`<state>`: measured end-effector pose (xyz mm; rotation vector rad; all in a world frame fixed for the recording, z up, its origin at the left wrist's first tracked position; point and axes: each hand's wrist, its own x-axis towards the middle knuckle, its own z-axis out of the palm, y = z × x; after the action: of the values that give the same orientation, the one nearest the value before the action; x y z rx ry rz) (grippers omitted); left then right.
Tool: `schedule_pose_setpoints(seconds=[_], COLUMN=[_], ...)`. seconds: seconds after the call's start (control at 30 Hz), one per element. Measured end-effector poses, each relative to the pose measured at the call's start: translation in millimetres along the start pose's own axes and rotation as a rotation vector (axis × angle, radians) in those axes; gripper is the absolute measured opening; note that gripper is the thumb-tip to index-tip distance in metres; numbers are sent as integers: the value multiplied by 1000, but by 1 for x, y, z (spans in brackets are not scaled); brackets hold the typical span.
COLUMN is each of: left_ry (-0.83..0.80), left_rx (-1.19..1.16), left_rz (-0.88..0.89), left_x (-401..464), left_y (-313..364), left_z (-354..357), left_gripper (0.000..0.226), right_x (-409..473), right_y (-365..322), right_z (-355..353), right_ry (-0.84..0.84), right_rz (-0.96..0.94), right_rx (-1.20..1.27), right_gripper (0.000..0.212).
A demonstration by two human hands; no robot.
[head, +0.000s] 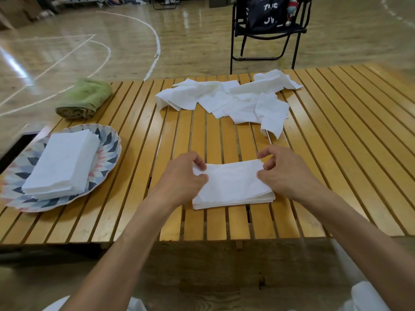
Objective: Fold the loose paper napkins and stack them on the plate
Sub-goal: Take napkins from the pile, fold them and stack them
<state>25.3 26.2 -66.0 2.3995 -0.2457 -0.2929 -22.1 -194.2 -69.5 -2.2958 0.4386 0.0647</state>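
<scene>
I read the job as partly done, with a fair amount left. My left hand pinches the left end of a folded napkin between thumb and curled fingers, and my right hand pinches its right end the same way, so both grips are narrow and closed on paper. That napkin lies between the two grips on the slatted tabletop, and its near edge shows several layers, so I judge it either a napkin folded over more than once or a small pile with the top sheet being squared; I cannot tell which. Well off to the left of my left grip sits the patterned plate, already carrying a neat stack of folded napkins, which is the finished share. Beyond both grips, toward the far edge, lies the heap of loose napkins, crumpled and overlapping, several sheets at least, all of them still to be folded. A rolled green towel rests beyond the plate, apart from the work. In my judgement what remains is to finish this fold, carry it left onto the stack, then work through the heap.
</scene>
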Motion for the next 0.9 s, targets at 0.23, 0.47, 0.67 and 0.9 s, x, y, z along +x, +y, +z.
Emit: schedule_pose_setpoints(seconds=[0.23,0.47,0.67,0.9], left_ry=[12,69,84,-41], left_rx=[62,227,245,295], left_rz=[20,60,219,349], left_x=[1,1,-2,-6], left_y=[0,0,8,14], left_z=[3,6,9,20], left_gripper=[20,26,28,37], right_x=[1,1,1,0], right_y=[1,2,1,5], right_z=[-2,-2,-9,-5], right_ry=[7,9,-11,-4], right_rz=[-1,-4,6,31], right_rx=[-36,-113,-33,-168], right_gripper=[42,44,41,45])
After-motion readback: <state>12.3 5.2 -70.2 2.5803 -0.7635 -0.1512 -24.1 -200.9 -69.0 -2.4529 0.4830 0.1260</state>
